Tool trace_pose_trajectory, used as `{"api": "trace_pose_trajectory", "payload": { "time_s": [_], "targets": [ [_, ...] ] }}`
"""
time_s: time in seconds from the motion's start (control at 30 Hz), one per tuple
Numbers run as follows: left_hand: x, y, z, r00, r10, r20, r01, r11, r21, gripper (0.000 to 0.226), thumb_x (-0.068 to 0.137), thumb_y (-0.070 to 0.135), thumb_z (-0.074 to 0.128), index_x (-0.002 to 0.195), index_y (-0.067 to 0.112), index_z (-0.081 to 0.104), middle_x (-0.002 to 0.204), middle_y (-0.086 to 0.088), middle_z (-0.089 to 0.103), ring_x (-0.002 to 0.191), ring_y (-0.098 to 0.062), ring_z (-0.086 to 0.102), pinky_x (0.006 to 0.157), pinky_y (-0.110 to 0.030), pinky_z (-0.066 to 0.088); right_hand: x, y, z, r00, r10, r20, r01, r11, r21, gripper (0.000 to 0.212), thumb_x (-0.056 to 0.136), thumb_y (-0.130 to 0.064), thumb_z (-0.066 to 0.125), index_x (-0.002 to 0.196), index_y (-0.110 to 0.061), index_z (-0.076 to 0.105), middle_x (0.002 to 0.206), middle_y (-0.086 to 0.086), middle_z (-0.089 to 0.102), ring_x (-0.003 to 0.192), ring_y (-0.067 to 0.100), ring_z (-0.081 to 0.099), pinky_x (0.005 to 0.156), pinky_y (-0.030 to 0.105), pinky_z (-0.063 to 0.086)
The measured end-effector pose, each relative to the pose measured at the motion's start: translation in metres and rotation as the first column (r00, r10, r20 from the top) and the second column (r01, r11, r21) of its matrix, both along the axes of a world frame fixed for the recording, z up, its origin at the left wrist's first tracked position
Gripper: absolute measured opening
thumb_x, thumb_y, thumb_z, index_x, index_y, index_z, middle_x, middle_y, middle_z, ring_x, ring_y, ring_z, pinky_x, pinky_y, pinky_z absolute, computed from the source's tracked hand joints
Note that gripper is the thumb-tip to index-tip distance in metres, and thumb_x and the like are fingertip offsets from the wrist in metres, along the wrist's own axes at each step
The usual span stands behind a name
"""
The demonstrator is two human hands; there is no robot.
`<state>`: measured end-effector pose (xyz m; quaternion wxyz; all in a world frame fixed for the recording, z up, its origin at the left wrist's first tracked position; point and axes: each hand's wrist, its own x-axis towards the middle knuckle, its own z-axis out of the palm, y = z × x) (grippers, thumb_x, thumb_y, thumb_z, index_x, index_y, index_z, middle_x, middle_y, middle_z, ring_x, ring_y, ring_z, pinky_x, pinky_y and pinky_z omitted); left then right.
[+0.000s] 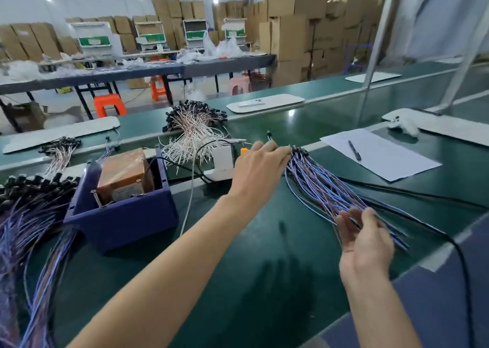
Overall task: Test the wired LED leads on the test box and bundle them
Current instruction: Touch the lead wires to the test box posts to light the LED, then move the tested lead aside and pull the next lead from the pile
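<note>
A bundle of blue and purple wired LED leads (321,186) lies fanned on the green bench, black LED heads at the far end. My left hand (258,167) reaches across and touches those heads with straight fingers. My right hand (363,237) is palm-up under the wire tails, fingers loosely curled among the strands. The dark blue test box (124,215) with a brown transformer inside stands to the left, apart from both hands.
A large pile of blue leads (29,215) lies at the far left. White-wired leads (195,133) are heaped behind a white power strip (225,162). A paper sheet with a pen (381,154) lies at right. A black cable (423,223) crosses the bench.
</note>
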<state>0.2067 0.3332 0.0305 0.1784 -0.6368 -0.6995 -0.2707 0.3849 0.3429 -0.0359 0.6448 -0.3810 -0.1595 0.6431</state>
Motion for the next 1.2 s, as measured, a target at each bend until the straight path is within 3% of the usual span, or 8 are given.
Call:
{"api": "trace_pose_trajectory", "payload": {
  "time_s": [0.17,0.27,0.4,0.53,0.73,0.83,0.97,1.2],
  "targets": [
    [0.006,0.032,-0.025,0.999,0.041,0.014,-0.035,0.956,-0.290,0.040,0.103,0.023,0.044,0.142,0.018,0.046,0.108,-0.009,0.070,0.098,-0.035,0.066,0.061,-0.036,0.041,0.000,0.002,-0.007,0.966,0.257,-0.009,-0.256,0.963,-0.084,0.018,0.099,0.001,0.056,0.110,0.013,0.064,0.097,0.016,0.070,0.082,0.019,0.069,0.073,0.022,0.061],
    [0.002,0.010,-0.041,0.994,0.008,0.105,0.030,0.935,-0.353,0.043,0.103,0.029,0.043,0.145,0.023,0.044,0.108,-0.005,0.071,0.097,-0.033,0.066,0.068,-0.037,0.046,-0.011,-0.007,-0.012,0.924,0.381,0.012,-0.380,0.923,-0.063,0.017,0.102,-0.002,0.052,0.110,0.006,0.065,0.093,0.016,0.077,0.077,0.019,0.075,0.069,0.024,0.063],
    [-0.017,-0.043,-0.048,0.926,-0.055,0.374,0.234,0.860,-0.453,0.037,0.105,0.032,0.048,0.141,0.028,0.051,0.110,0.005,0.073,0.100,-0.017,0.066,0.090,-0.035,0.052,-0.047,-0.028,-0.016,0.793,0.544,0.273,-0.565,0.825,-0.003,0.021,0.105,-0.011,0.049,0.104,-0.014,0.070,0.083,0.001,0.078,0.066,0.013,0.072,0.059,0.023,0.059],
    [-0.051,-0.118,-0.044,0.869,-0.009,0.494,0.263,0.855,-0.447,0.034,0.106,0.036,0.048,0.140,0.037,0.048,0.098,0.013,0.072,0.087,-0.008,0.067,0.080,-0.027,0.053,-0.095,-0.055,-0.018,0.612,0.571,0.547,-0.722,0.685,0.093,0.023,0.104,-0.013,0.047,0.097,-0.018,0.069,0.068,-0.009,0.070,0.059,0.006,0.064,0.051,0.020,0.050],
    [-0.125,-0.233,-0.031,0.780,0.313,0.542,0.107,0.787,-0.608,0.020,0.106,0.039,0.048,0.121,0.033,0.059,0.092,0.015,0.074,0.071,-0.010,0.071,0.063,-0.025,0.056,-0.170,-0.107,-0.023,0.259,0.428,0.866,-0.955,0.245,0.165,0.021,0.101,-0.024,0.053,0.091,-0.035,0.068,0.074,-0.009,0.069,0.060,0.002,0.057,0.056,0.017,0.044],
    [-0.161,-0.281,-0.027,0.679,0.479,0.556,-0.025,0.772,-0.635,0.021,0.106,0.035,0.049,0.105,0.021,0.065,0.086,0.008,0.075,0.066,-0.015,0.072,0.054,-0.026,0.053,-0.190,-0.125,-0.030,0.196,0.362,0.912,-0.979,0.120,0.163,0.019,0.103,-0.027,0.052,0.096,-0.038,0.067,0.069,-0.011,0.066,0.058,0.002,0.055,0.056,0.014,0.041],
    [-0.204,-0.325,-0.027,0.596,0.678,0.429,-0.440,0.723,-0.532,0.024,0.104,0.034,0.053,0.095,0.017,0.068,0.075,0.001,0.073,0.062,-0.014,0.069,0.057,-0.029,0.053,-0.190,-0.125,-0.037,0.244,0.360,0.901,-0.969,0.116,0.216,0.021,0.103,-0.026,0.052,0.098,-0.039,0.068,0.067,-0.005,0.064,0.057,0.002,0.055,0.056,0.012,0.040],
    [-0.262,-0.344,-0.034,0.423,0.898,0.126,-0.843,0.440,-0.310,0.033,0.104,0.023,0.048,0.125,0.002,0.060,0.119,-0.024,0.062,0.110,-0.041,0.058,0.093,-0.048,0.047,-0.187,-0.116,-0.040,0.290,0.398,0.870,-0.955,0.187,0.232,0.027,0.103,-0.024,0.053,0.095,-0.045,0.068,0.069,0.002,0.066,0.055,0.005,0.052,0.055,0.018,0.042]
  ]
}}
